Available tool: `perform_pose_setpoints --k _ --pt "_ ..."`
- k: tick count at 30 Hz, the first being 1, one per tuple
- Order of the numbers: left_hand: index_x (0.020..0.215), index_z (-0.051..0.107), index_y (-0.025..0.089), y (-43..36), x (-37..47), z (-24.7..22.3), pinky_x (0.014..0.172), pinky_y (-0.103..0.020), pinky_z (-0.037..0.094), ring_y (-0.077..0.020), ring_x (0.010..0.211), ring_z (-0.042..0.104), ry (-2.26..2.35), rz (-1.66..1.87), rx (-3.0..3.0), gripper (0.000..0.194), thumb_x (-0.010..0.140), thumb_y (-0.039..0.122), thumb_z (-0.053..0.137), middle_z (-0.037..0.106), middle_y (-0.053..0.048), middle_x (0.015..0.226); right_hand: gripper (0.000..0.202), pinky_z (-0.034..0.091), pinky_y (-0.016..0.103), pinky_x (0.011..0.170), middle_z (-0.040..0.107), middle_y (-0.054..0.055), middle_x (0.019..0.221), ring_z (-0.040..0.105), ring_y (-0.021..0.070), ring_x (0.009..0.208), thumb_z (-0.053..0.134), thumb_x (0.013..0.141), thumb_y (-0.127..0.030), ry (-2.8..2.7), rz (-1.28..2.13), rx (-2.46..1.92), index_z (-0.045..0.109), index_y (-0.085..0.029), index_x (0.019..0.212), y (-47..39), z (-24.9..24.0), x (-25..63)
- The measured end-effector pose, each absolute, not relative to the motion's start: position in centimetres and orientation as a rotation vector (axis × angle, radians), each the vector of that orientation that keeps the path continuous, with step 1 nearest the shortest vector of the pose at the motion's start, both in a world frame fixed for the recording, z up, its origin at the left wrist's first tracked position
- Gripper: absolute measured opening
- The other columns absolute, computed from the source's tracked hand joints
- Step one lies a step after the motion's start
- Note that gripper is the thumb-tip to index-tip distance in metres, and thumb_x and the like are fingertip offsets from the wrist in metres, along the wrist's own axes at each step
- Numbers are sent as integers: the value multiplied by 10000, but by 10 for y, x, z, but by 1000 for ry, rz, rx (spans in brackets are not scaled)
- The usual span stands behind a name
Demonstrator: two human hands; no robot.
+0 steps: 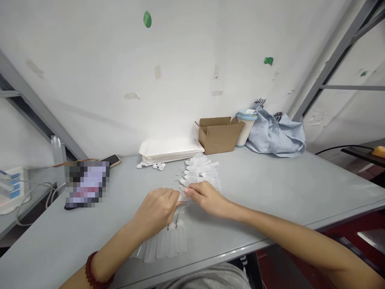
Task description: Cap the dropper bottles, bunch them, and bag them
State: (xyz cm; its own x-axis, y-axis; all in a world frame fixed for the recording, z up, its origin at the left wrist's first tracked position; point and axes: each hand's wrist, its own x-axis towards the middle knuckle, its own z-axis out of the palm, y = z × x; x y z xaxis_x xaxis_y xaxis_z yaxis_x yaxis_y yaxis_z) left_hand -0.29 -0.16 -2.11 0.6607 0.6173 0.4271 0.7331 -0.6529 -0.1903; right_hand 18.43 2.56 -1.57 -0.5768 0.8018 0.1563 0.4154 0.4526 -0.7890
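Both hands meet over the middle of the grey table (255, 188). My left hand (161, 206) is closed, its fingertips pinching one end of a small whitish translucent piece (184, 196). The thumb and fingers of my right hand (206, 196) press together on the other side of that piece. Just beyond the hands lies a pile of translucent white tubes (200, 168) with thin strings at their left ends. Nearer the table's front edge, several similar tubes (162, 243) lie side by side, partly under my left hand and wrist.
Behind the pile are a flat white stack (171, 150), small white bits (159, 166), an open cardboard box (221, 138), a blue-lidded cup (245, 130) and a light blue cloth bag (275, 134). At left lie a pixelated object (88, 182) and a phone (114, 161).
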Motion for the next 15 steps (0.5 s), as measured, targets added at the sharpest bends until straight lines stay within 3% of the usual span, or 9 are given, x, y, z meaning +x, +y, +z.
perform_pose_setpoints --k 3,6,8,10,12,15 --pt "634 491 176 -3 2 -16 473 -285 287 -177 471 471 -940 -421 -2434 328 927 210 349 524 -28 538 416 246 210 472 287 -65 502 284 68 477 400 900 -383 -2040 1320 -1051 302 -186 547 32 -17 184" --pt "667 527 167 0 0 -13 486 -285 332 -181 505 491 -952 -373 -2491 307 924 209 365 541 -32 573 411 245 214 466 270 -71 496 271 67 459 391 900 -391 -2005 1395 -1060 307 -189 552 33 -18 185" --pt "784 573 160 8 -10 -12 542 -286 392 -189 601 540 -1024 -372 -2583 242 916 186 372 591 -47 677 408 254 219 481 301 -62 506 294 74 472 370 911 -383 -2075 1204 -1036 335 -184 557 33 -17 186" --pt "990 570 158 22 -30 -13 705 -312 452 -218 845 579 -1179 -468 -2630 189 901 248 429 633 -92 923 367 283 228 519 397 -38 546 361 89 510 356 923 -351 -2159 877 -1001 415 -172 609 33 -15 188" --pt "1022 561 168 39 -57 -16 811 -356 448 -248 959 563 -1409 -532 -2529 236 884 327 453 626 -105 1015 280 324 239 562 522 2 649 439 109 561 357 929 -313 -2210 577 -982 511 -157 755 35 -15 191" --pt "1014 571 157 64 -95 -25 902 -410 411 -294 1051 529 -1719 -511 -2347 302 852 380 449 609 -125 1055 223 381 260 611 614 67 828 523 143 654 370 934 -288 -2249 296 -999 535 -139 948 43 -17 197"
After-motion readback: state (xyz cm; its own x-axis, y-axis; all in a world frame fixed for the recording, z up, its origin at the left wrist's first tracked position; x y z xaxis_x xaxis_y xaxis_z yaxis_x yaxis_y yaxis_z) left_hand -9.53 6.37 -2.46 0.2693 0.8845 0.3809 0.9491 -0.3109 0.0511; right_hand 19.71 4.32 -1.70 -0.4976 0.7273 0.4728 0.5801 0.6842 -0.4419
